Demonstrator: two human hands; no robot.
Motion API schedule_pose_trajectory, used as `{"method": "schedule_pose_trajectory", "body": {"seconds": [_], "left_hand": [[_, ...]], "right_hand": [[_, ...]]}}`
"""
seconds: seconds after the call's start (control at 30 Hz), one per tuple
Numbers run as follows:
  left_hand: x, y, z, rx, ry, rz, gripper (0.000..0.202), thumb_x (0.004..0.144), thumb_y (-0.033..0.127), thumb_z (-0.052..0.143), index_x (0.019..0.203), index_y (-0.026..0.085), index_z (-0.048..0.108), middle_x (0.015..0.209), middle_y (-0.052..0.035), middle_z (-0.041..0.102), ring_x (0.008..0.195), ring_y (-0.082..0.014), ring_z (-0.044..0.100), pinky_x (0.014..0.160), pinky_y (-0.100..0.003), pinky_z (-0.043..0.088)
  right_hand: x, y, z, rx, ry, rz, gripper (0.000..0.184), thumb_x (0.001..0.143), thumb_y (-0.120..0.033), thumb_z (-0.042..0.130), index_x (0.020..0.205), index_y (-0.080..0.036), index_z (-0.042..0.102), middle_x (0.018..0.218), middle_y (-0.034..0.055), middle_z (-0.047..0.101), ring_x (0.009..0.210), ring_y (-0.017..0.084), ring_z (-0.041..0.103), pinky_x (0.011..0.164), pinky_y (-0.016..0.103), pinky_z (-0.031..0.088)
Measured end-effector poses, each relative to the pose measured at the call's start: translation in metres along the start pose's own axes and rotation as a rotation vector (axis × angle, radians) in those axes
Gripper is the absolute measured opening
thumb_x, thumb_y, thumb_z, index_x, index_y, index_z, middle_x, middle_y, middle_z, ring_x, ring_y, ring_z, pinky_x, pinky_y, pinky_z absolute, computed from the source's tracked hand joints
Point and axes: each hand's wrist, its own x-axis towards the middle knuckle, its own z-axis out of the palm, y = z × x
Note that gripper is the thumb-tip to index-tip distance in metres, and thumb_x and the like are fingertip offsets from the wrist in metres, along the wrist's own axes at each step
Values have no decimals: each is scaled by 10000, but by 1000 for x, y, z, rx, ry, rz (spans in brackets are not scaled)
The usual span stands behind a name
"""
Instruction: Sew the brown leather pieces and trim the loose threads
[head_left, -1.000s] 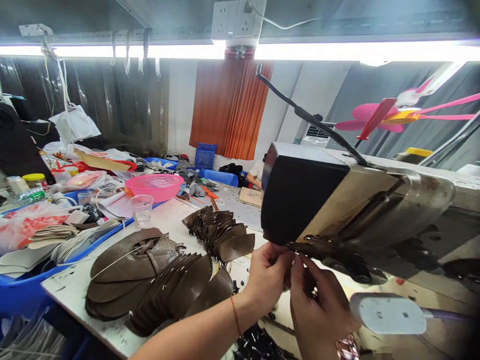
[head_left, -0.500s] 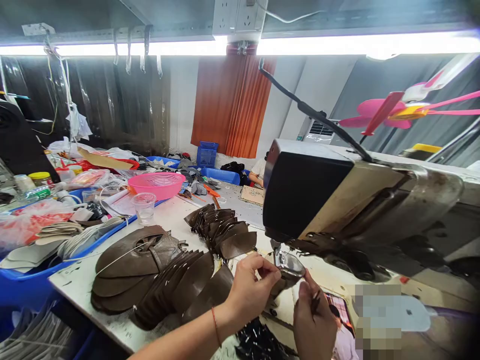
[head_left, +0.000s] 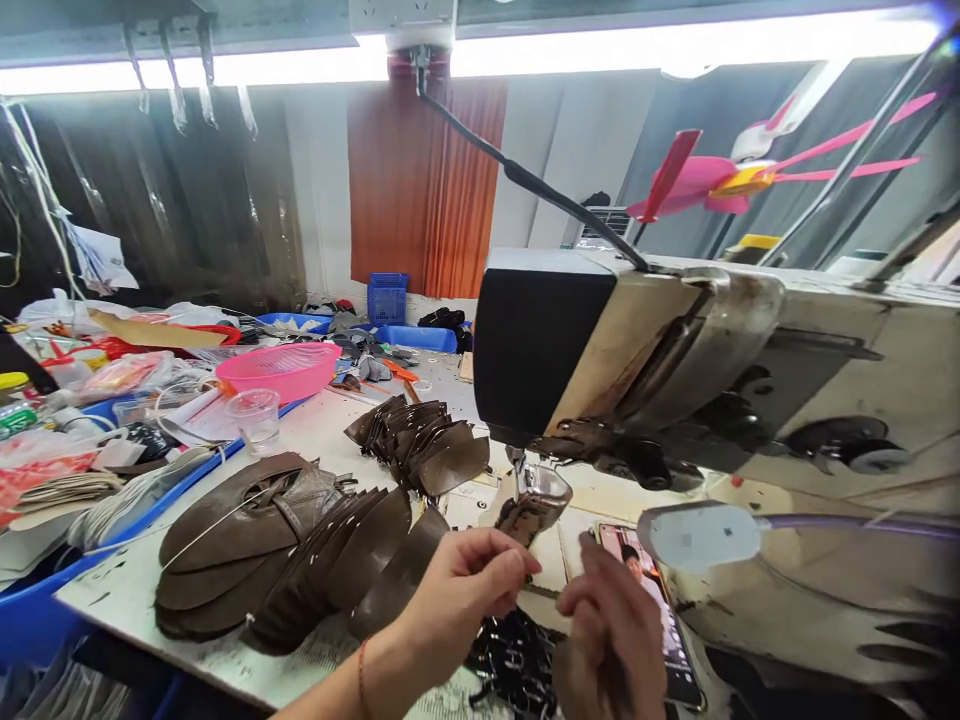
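Observation:
My left hand (head_left: 474,588) is below the sewing machine's needle area, thumb and forefinger pinched together. Whatever lies between those fingertips is too small to make out. To its right, my right hand (head_left: 613,632) has its fingers curled; something dark shows near the palm, too unclear to name. Just beyond my hands, a small brown piece (head_left: 517,518) lies by the needle, beside a clear guard (head_left: 551,487). Several dark, shiny small pieces (head_left: 514,655) lie in a heap between my wrists. Left of my left hand spreads a fanned row of brown leather-like pieces (head_left: 352,560).
The sewing machine head (head_left: 547,340) overhangs the right side. A phone (head_left: 679,650) lies by my right hand, near a pale oval object (head_left: 701,535). More brown pieces (head_left: 416,445), a plastic cup (head_left: 255,420), a pink basket (head_left: 281,370) and blue trays line the left and back.
Both hands have drawn back from the needle area toward me and moved apart from the brown piece there. The camera's view has turned to the right.

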Motion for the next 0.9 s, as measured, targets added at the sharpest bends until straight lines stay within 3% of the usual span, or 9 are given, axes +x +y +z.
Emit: {"method": "schedule_pose_trajectory", "body": {"seconds": [0.03, 0.1, 0.23, 0.33, 0.43, 0.57, 0.7, 0.8, 0.9], "left_hand": [[-4, -2, -5, 58, 19, 9, 383, 715, 507, 746, 727, 127, 707, 518, 36, 442, 504, -57, 337, 502, -203, 252], [-10, -3, -15, 229, 25, 73, 409, 751, 528, 703, 692, 124, 714, 572, 1, 503, 565, -87, 388, 555, -223, 318], [-17, 2, -30, 603, 17, 242, 386, 858, 476, 594, 747, 138, 743, 664, -35, 574, 646, -128, 448, 622, -249, 364], [-18, 6, -40, 713, 106, 244, 335, 873, 433, 585, 811, 150, 755, 645, -25, 568, 612, -118, 446, 587, -238, 345], [-15, 9, -43, 704, 164, 239, 327, 856, 431, 605, 782, 147, 750, 646, -27, 575, 616, -120, 460, 584, -234, 353], [-9, 12, -37, 683, 155, 260, 321, 845, 430, 614, 769, 151, 753, 669, -40, 610, 631, -128, 492, 597, -236, 371], [-3, 17, -30, 637, 192, 273, 300, 840, 419, 622, 785, 156, 756, 715, -58, 655, 666, -144, 532, 625, -247, 396], [2, 18, -29, 687, 208, 337, 297, 846, 417, 614, 770, 168, 758, 696, -54, 648, 667, -147, 532, 630, -251, 397], [8, 17, -27, 730, 176, 372, 308, 856, 413, 597, 767, 168, 760, 697, -57, 652, 663, -145, 533, 629, -252, 391]], "right_hand": [[4, -5, -4, -6, -122, -235, 439, 896, -131, 476, 1323, -214, 538, 1254, 142, 611, 929, 215, 662, 656, 290, 540], [15, -13, -8, 1, -293, -426, 471, 859, -100, 509, 1305, -245, 557, 1277, 113, 620, 902, 199, 669, 689, 295, 545], [33, -16, -5, -99, -461, -524, 474, 815, -9, 410, 1264, -86, 539, 1031, 164, 699, 797, 229, 663, 605, 331, 534], [32, -13, -1, -43, -487, -419, 390, 852, -33, 445, 1212, -116, 570, 766, 65, 636, 632, 174, 584, 516, 276, 458], [30, -14, 1, 75, -448, -249, 238, 904, -110, 516, 1100, -174, 635, 683, 1, 545, 564, 118, 522, 483, 220, 402], [36, -19, 1, 218, -369, -29, 108, 896, -165, 585, 934, -202, 679, 644, -27, 557, 520, 82, 511, 472, 188, 396], [39, -22, 2, 249, -376, 169, 107, 889, -237, 587, 822, -214, 668, 617, -35, 583, 493, 89, 499, 454, 204, 385], [34, -21, 4, 312, -424, 316, 118, 893, -289, 568, 860, -211, 650, 631, -35, 613, 496, 94, 522, 452, 196, 411], [30, -18, 7, 308, -347, 352, 121, 853, -315, 631, 906, -217, 676, 556, -58, 581, 432, 89, 492, 391, 183, 388]]}}
